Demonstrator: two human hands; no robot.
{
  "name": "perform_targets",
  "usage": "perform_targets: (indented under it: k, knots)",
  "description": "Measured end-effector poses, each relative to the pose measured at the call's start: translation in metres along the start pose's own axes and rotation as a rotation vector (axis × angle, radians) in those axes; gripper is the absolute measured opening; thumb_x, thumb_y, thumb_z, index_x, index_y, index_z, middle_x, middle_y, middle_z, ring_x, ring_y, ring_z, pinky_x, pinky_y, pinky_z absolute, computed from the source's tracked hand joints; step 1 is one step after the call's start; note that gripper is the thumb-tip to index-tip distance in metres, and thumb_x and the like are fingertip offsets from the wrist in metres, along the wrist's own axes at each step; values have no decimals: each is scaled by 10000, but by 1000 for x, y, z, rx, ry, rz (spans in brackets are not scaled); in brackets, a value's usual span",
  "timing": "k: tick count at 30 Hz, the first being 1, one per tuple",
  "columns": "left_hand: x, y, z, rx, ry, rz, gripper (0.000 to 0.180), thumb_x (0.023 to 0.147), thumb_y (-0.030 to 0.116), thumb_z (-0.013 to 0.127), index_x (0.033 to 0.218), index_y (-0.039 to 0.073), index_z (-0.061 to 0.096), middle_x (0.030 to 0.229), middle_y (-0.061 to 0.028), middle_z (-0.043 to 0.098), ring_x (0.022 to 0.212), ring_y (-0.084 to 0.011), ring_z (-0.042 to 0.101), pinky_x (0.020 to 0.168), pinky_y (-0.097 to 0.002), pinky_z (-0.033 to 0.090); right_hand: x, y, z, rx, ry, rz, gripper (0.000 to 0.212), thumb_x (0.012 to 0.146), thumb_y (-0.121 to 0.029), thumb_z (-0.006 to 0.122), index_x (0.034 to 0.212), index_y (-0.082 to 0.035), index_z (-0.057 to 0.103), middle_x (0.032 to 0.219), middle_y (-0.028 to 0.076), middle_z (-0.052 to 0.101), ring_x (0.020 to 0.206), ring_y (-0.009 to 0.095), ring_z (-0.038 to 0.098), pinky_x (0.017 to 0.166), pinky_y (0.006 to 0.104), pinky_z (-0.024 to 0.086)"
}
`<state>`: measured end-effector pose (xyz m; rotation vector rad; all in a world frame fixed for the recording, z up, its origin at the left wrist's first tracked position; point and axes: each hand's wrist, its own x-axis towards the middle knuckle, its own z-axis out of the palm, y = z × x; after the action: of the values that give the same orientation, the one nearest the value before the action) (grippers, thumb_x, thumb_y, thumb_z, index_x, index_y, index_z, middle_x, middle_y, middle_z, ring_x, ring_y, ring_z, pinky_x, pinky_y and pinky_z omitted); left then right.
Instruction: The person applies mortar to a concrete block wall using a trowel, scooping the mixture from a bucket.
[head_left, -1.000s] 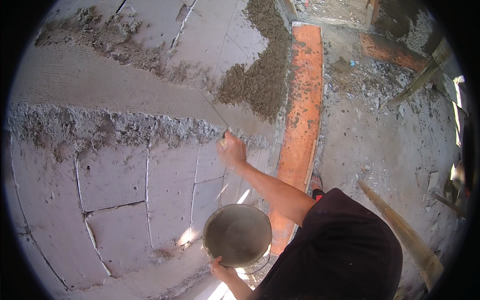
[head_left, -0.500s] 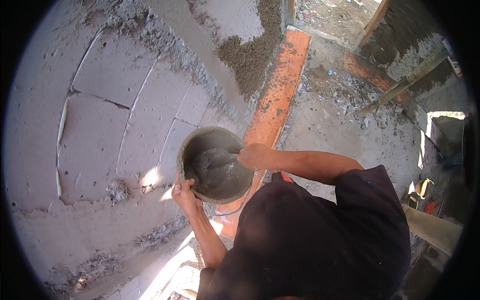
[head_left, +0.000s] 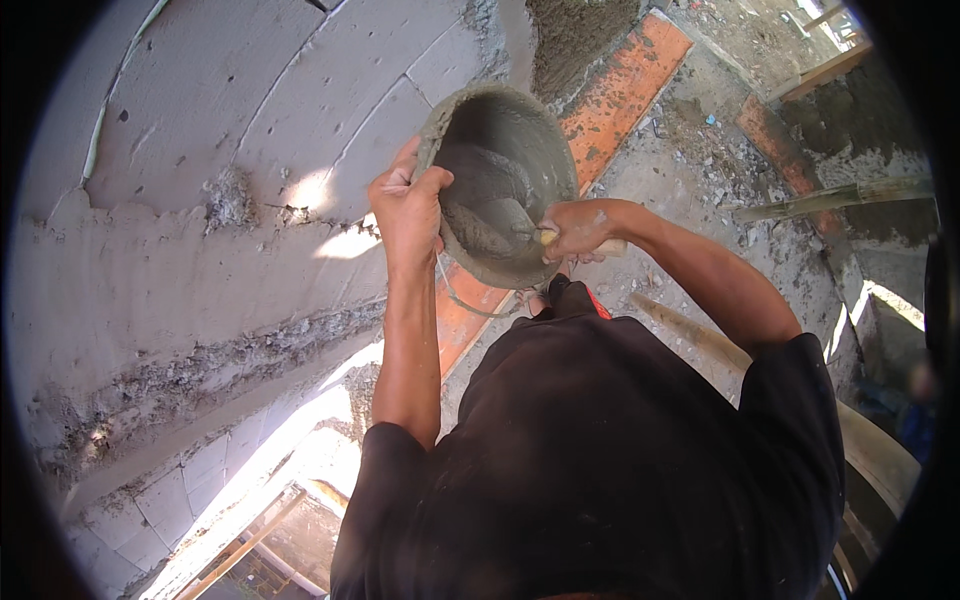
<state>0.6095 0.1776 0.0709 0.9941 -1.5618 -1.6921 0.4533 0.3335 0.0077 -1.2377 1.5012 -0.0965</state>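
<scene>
My left hand [head_left: 405, 205] is closed on the left rim of a mortar-caked bucket [head_left: 545, 140], its thumb hooked over the edge. The bucket is held up in front of me and tilted, so its inside shows. Wet grey mortar [head_left: 468, 228] lies at its bottom. At the bucket's right rim, my right hand [head_left: 582, 228] is wrapped round the pale wooden handle of a trowel [head_left: 612, 247]. The trowel's blade reaches into the bucket, smeared with mortar and hard to tell from it. A thin bail handle [head_left: 468, 304] hangs loose below the bucket.
A pale block wall [head_left: 250, 90] stands on the left, with a rough mortar ledge [head_left: 230, 355] along it. Behind the bucket lies a mortar-spattered orange board [head_left: 635, 85]. Rubble [head_left: 690, 150] litters the floor. A pole [head_left: 840, 198] slants in from the right.
The view has swung, and the bucket now appears higher and farther right in it. My right hand has turned on the trowel, whose wooden handle now shows. Both hands keep their hold.
</scene>
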Motion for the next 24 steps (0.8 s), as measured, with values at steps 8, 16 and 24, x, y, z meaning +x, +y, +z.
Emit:
perform_targets:
  k: [8, 16, 24]
  knots:
    - [-25, -17, -49, -99, 102, -54, 215, 689, -47, 609, 864, -131, 702, 1378, -267, 530, 989, -202, 646, 763, -261, 507, -30, 10, 46, 919, -183, -68, 146, 907, -131, 612, 828, -40, 529, 601, -2, 452, 445, 80, 429, 376, 260, 333]
    - [-24, -25, -32, -36, 131, -4, 593, 709, -36, 606, 1291, -136, 549, 930, -104, 692, 713, -112, 606, 649, -234, 498, -22, 17, 69, 1013, -113, -56, 159, 896, -148, 632, 885, -26, 530, 606, 5, 469, 446, 86, 434, 398, 266, 361]
    - [-9, -38, -2, -47, 189, -61, 566, 700, -71, 573, 1260, -150, 556, 1057, -143, 672, 803, -164, 614, 671, -260, 468, -28, 28, 83, 1298, 81, -165, 176, 908, -140, 638, 860, -39, 502, 627, 4, 466, 453, 88, 451, 383, 264, 363]
